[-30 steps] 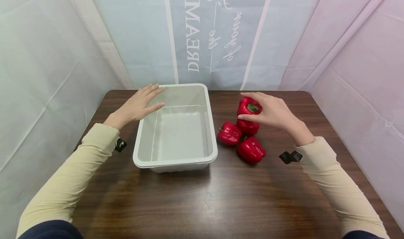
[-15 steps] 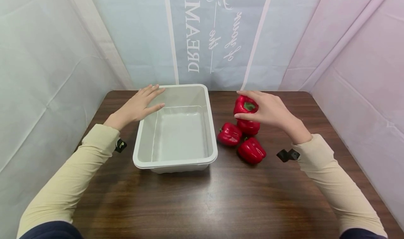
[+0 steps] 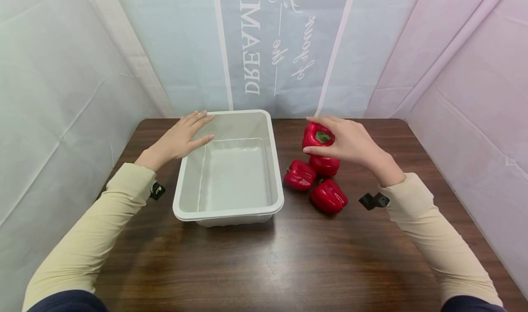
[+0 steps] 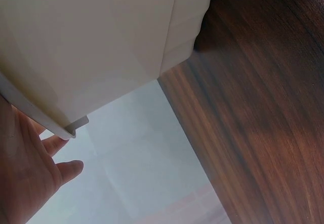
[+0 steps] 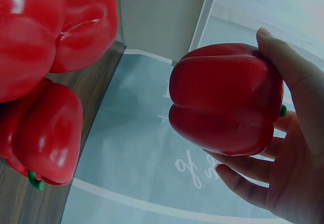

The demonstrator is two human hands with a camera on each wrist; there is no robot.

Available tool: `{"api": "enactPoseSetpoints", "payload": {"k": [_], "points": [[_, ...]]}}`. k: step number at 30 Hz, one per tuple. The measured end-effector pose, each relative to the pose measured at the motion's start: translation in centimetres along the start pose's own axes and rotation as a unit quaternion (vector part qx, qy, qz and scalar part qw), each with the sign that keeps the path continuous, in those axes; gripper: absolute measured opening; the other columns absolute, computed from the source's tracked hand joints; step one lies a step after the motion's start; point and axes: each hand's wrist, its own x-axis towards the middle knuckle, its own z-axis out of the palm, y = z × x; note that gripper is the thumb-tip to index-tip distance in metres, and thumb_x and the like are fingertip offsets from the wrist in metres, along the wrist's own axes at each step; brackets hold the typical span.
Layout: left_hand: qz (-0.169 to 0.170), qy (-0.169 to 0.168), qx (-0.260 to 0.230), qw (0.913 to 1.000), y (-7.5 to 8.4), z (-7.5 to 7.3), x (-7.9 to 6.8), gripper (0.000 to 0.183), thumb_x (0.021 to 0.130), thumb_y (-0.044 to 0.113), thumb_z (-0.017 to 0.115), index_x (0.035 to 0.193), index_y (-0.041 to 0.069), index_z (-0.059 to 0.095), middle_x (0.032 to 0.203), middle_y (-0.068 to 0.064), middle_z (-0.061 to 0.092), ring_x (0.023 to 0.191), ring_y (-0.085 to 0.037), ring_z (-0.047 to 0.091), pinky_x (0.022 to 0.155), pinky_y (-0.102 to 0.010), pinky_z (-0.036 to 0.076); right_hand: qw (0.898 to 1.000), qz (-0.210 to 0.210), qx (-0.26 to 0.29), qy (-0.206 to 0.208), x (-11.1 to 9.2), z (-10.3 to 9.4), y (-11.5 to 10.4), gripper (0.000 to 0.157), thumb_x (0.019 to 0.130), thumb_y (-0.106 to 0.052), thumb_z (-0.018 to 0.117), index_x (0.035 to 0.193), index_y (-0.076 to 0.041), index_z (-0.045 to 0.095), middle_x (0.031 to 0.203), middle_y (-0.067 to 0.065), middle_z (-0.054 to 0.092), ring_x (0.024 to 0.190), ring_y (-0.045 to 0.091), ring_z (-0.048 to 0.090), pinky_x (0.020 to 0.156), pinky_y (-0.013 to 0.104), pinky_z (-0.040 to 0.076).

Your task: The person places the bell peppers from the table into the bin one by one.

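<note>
My right hand grips a red bell pepper between thumb and fingers, green stem side toward the palm. The right wrist view shows this bell pepper raised above the table, apart from the others. Beneath and beside it, three more red bell peppers lie close together: one at the back, one at the left and one in front. On the left, a white plastic tub stands with nothing inside. My left hand rests at its far left rim, fingers spread and fairly straight.
The dark wooden table carries everything. Light cloth hangs behind as a backdrop, with cloth walls at the left and right. Between the tub and the peppers runs a narrow strip of table.
My right hand has moved left and slightly away from me with the bell pepper, uncovering more of the one beneath. My left hand and the tub stay in place.
</note>
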Motion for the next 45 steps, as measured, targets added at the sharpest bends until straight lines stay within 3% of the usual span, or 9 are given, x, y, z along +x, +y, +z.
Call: {"api": "enactPoseSetpoints", "payload": {"k": [18, 45], "points": [[-0.005, 0.002, -0.004, 1.0, 0.1, -0.3, 0.3, 0.067, 0.094, 0.058, 0.034, 0.149, 0.027, 0.015, 0.155, -0.008, 0.013, 0.143, -0.031, 0.005, 0.111, -0.057, 0.007, 0.998, -0.035, 0.012, 0.043, 1.5, -0.9, -0.9, 0.073, 0.072, -0.066, 0.063, 0.134, -0.032, 0.048, 0.104, -0.006, 0.06, 0.085, 0.011, 0.057, 0.067, 0.033, 0.049], [-0.007, -0.002, -0.009, 0.9999, 0.1, -0.1, 0.1, 0.067, 0.093, 0.059, 0.034, 0.149, 0.029, 0.014, 0.156, -0.007, 0.01, 0.143, -0.032, 0.004, 0.112, -0.056, 0.006, 0.996, -0.072, 0.025, 0.051, 2.6, -1.2, -3.4, 0.072, 0.073, -0.062, 0.065, 0.134, -0.029, 0.048, 0.112, -0.005, 0.06, 0.089, 0.012, 0.058, 0.07, 0.034, 0.049]]}}
